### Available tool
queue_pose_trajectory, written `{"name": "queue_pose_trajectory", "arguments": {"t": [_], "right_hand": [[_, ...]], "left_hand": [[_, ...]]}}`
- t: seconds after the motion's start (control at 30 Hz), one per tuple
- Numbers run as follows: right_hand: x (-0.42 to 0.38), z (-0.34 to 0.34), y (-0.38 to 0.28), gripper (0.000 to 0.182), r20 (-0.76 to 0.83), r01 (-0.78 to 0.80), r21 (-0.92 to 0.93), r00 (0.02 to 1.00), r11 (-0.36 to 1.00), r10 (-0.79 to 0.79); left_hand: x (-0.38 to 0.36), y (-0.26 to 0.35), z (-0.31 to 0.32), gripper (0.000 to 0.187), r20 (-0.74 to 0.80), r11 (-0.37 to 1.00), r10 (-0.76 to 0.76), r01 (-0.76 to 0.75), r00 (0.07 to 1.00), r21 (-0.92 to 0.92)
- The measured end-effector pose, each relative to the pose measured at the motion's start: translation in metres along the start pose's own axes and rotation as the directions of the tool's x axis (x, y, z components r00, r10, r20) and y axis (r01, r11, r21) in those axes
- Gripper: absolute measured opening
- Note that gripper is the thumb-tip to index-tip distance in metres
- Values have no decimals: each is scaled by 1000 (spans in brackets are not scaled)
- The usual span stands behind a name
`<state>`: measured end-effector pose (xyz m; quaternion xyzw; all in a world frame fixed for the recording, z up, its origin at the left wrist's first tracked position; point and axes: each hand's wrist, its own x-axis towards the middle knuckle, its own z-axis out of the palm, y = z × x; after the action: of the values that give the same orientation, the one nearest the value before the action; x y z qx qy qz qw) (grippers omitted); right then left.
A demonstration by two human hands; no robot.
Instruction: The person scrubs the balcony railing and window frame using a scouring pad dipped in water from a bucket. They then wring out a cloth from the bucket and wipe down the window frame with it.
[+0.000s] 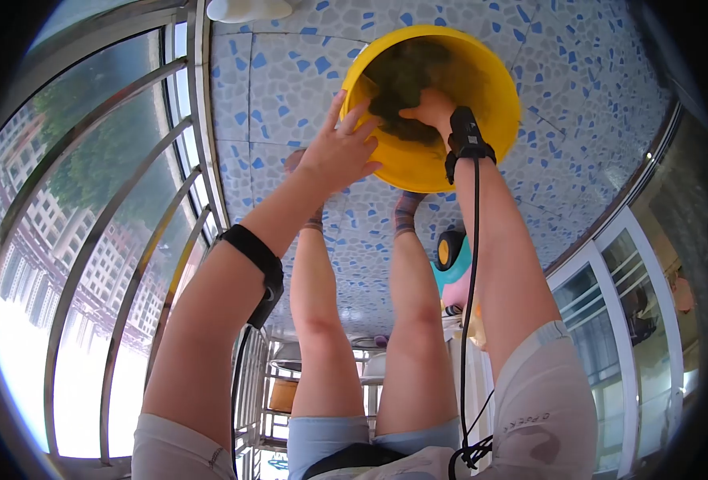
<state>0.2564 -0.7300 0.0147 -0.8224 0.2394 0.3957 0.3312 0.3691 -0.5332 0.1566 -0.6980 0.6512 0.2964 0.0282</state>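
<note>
A round yellow tub [507, 108] stands on the tiled floor in front of my feet. Inside it lies a dark greenish-brown mass [406, 68], blurred, perhaps in murky liquid; I cannot make out its kind. My left hand [344, 150] rests at the tub's near left rim, fingers spread and nothing held. My right hand [432, 110] reaches down into the tub, against the dark mass. One digit of it points left, while the other fingers are partly hidden, so a grip cannot be made out.
Metal railings [122, 216] and windows run along the left. A turquoise and pink thing with a black wheel [450, 250] stands by my right leg. A sliding glass door [610, 320] is at the right, a metal rack [278, 416] behind my legs. A cable [471, 304] hangs from my right wrist.
</note>
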Motion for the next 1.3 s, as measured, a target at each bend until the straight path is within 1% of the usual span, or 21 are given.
{"name": "queue_pose_trajectory", "arguments": {"t": [0.03, 0.07, 0.13, 0.17, 0.23, 0.27, 0.33, 0.4, 0.43, 0.47, 0.5, 0.53, 0.6, 0.67, 0.7, 0.77, 0.93, 0.97, 1.0, 1.13, 1.3], "right_hand": [[-3, -1, 0, 64, 66, 27, 79, 997, 997, -32], [-11, 3, -1, 64, 69, 22, 69, 997, 997, -26], [-41, 6, -17, 51, -193, -97, 327, 967, 940, 167], [-56, 3, -22, 51, -201, -96, 322, 965, 942, 167], [-85, -7, -31, 46, -321, 2, 507, 929, 862, 187], [-96, -11, -35, 46, -329, 5, 505, 926, 863, 187], [-121, -13, -43, 40, -427, 155, 699, 873, 698, 234], [-145, -21, -58, 39, -457, 206, 732, 856, 649, 244], [-156, -31, -65, 37, -482, 254, 758, 838, 600, 254], [-166, -41, -71, 37, -500, 272, 755, 828, 597, 254], [-176, -50, -77, 37, -516, 262, 704, 828, 660, 221], [-189, -63, -88, 38, -530, 252, 648, 827, 719, 188], [-210, -84, -102, 41, -564, 296, 616, 812, 730, 147], [-225, -92, -111, 41, -645, 308, 558, 746, 770, 169], [-236, -103, -115, 41, -648, 310, 559, 742, 769, 172], [-267, -119, -126, 40, -493, 357, 807, 845, 470, 204], [-309, -130, -135, 38, -547, 422, 788, 815, 449, 194], [-318, -133, -138, 35, -515, 413, 828, 829, 378, 221], [-327, -136, -142, 33, -479, 402, 863, 843, 305, 245], [-359, -152, -158, 26, -483, 430, 868, 846, 249, 227], [-386, -157, -174, 22, -474, 466, 880, 867, 87, 150]], "left_hand": [[0, 0, 0, 42, -8, 1000, -1, 1, 1000, -7], [0, -1, -2, 42, 9, 1000, 0, 0, 1000, 5], [0, 1, -5, 41, 20, 1000, 3, -4, 1000, 15], [0, 1, -8, 42, 71, 1000, -3, 3, 997, 7], [3, 2, -9, 43, 111, 1000, -6, 5, 994, 7], [3, 4, -6, 46, 76, 998, -59, 58, 995, 14], [-2, 18, -7, 51, 46, 994, -106, 105, 993, 21], [2, 36, -21, 69, -10, 946, -321, 321, 947, 50], [2, 42, -29, 69, -29, 945, -318, 319, 948, 66], [-1, 50, -36, 75, -57, 941, -336, 332, 940, -69], [-5, 58, -43, 81, -78, 921, -355, 333, 932, -204], [-9, 62, -50, 81, -92, 926, -348, 327, 933, -187], [-16, 68, -65, 87, -127, 858, -330, 241, 935, -453], [-19, 75, -77, 89, -153, 857, -327, 225, 933, -465], [-20, 78, -82, 91, -128, 833, -347, 243, 929, -498], [-30, 89, -89, 92, -85, 800, -375, 276, 923, -533], [-29, 97, -105, 109, -120, 733, -396, 235, 910, -638], [-29, 98, -107, 109, -127, 738, -392, 229, 911, -635], [-31, 99, -110, 112, -218, 727, -395, 159, 893, -667], [-30, 99, -123, 116, -440, 722, -360, -53, 823, -690], [-23, 100, -125, 111, -513, 677, -341, -173, 788, -715]]}}
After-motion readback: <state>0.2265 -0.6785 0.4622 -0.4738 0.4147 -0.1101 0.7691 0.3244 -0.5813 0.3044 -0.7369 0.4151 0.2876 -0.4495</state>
